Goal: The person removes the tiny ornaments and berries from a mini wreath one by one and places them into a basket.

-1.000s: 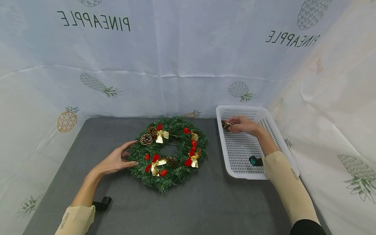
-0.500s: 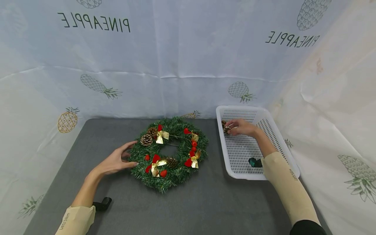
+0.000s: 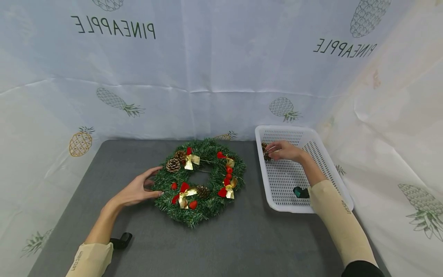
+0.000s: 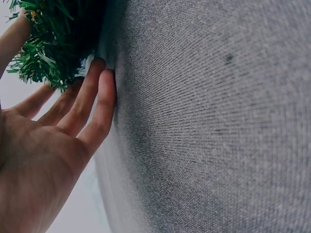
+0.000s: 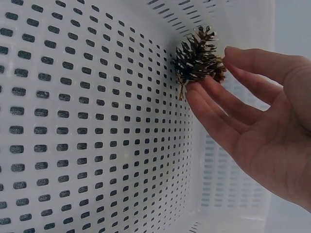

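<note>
A green wreath with red and gold bows, red berries and pine cones lies on the table. My left hand rests at its left edge, thumb and fingers spread along the greenery. In the left wrist view, the lower fingertips lie against the grey table surface, close under the wreath. Inside the white basket, my right hand reaches to the far left corner. There a pine cone with pale-tipped scales touches my fingertips, while my thumb stands apart from it. A second pine cone shows partly behind it.
The perforated white basket stands on the right of the grey table. A dark green object shows in the basket by my right forearm. A black piece sits at my left wrist. A pineapple-print curtain hangs behind.
My right hand has moved slightly toward me inside the basket, with a pine cone shifting the same way. The left hand and wreath have stayed in place.
</note>
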`<state>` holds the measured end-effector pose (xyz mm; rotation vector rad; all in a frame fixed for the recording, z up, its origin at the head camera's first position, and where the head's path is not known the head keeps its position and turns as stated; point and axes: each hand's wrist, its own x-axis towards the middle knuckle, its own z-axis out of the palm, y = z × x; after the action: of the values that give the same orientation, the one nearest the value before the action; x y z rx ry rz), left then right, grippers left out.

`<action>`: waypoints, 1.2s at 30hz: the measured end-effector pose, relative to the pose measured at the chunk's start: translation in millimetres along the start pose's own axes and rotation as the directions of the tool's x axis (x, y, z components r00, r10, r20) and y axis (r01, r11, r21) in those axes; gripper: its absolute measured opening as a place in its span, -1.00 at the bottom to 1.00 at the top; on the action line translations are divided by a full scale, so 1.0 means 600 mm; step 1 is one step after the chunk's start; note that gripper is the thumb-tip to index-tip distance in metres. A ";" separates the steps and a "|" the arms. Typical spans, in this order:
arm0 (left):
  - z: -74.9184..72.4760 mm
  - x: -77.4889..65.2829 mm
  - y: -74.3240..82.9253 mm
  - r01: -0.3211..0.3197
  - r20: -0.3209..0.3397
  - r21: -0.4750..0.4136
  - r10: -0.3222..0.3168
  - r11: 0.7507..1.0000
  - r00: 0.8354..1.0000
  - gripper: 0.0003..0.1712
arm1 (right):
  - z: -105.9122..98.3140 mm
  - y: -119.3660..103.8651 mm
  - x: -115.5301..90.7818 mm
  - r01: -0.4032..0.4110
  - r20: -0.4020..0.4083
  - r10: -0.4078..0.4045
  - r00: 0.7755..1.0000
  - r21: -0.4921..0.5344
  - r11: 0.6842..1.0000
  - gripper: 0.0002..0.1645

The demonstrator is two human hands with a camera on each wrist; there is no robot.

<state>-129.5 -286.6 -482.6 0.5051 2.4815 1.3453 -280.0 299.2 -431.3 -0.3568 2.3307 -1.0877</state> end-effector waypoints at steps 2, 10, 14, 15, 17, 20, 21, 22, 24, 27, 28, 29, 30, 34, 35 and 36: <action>0.000 0.000 0.000 -0.002 0.000 -0.001 0.002 1.000 1.000 0.04 | 0.000 0.001 -0.001 0.001 -0.002 -0.001 1.000 0.001 1.000 -0.43; 0.000 0.000 0.001 0.003 -0.005 0.003 -0.003 1.000 1.000 0.04 | -0.008 -0.007 -0.007 0.034 0.000 -0.034 0.999 0.026 0.999 -0.45; 0.000 -0.001 0.001 0.004 -0.004 -0.002 -0.004 1.000 1.000 0.04 | -0.011 -0.012 -0.009 0.039 -0.011 -0.039 0.999 0.040 0.998 -0.46; 0.000 -0.001 0.001 0.003 -0.003 -0.005 -0.003 1.000 1.000 0.04 | -0.011 -0.013 -0.010 0.038 -0.016 -0.038 0.999 0.040 0.998 -0.46; 0.001 -0.001 0.001 0.003 -0.001 -0.007 -0.003 1.000 1.000 0.05 | -0.011 -0.017 -0.012 0.041 -0.024 -0.040 0.999 0.041 0.998 -0.46; 0.000 -0.001 0.002 0.003 -0.001 -0.006 -0.003 1.000 1.000 0.05 | -0.013 -0.023 -0.014 0.050 -0.035 -0.049 0.998 0.030 0.998 -0.46; 0.000 -0.001 0.002 0.003 -0.001 -0.004 -0.003 1.000 1.000 0.04 | -0.015 -0.026 -0.014 0.055 -0.038 -0.054 0.998 0.026 0.998 -0.46; 0.000 -0.001 0.002 0.003 -0.001 -0.002 -0.003 1.000 1.000 0.04 | -0.016 -0.028 -0.015 0.060 -0.043 -0.059 0.997 0.022 0.998 -0.46; 0.000 0.000 0.002 0.003 -0.001 0.001 -0.003 1.000 1.000 0.04 | -0.019 -0.032 -0.016 0.070 -0.053 -0.069 0.996 0.015 0.997 -0.47; 0.000 0.001 0.002 0.003 0.001 0.001 -0.003 1.000 1.000 0.05 | -0.024 -0.040 -0.019 0.082 -0.075 -0.081 0.994 0.018 0.996 -0.47; 0.000 0.001 0.001 0.002 0.001 0.000 -0.002 1.000 1.000 0.05 | -0.026 -0.043 -0.020 0.086 -0.082 -0.084 0.993 0.018 0.996 -0.47; 0.000 0.001 0.001 0.001 0.001 -0.001 -0.001 1.000 1.000 0.05 | -0.027 -0.046 -0.021 0.094 -0.085 -0.092 0.992 0.011 0.996 -0.46; 0.000 0.001 0.000 -0.001 0.002 -0.002 0.001 1.000 1.000 0.05 | -0.028 -0.049 -0.022 0.098 -0.090 -0.097 0.991 0.006 0.995 -0.46; 0.000 0.001 -0.001 -0.004 0.001 -0.003 0.004 1.000 1.000 0.04 | -0.032 -0.059 -0.022 0.116 -0.100 -0.116 0.988 -0.007 0.993 -0.47; 0.000 0.001 -0.001 -0.005 0.001 -0.003 0.005 1.000 1.000 0.04 | -0.032 -0.061 -0.022 0.125 -0.100 -0.125 0.987 -0.013 0.992 -0.48; 0.000 0.001 -0.001 -0.005 0.000 -0.003 0.005 1.000 1.000 0.04 | -0.033 -0.064 -0.022 0.128 -0.101 -0.128 0.987 -0.011 0.992 -0.48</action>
<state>-129.9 -286.4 -483.1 0.5106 2.4794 1.3506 -279.9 292.9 -386.7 -0.4683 2.4277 -1.1873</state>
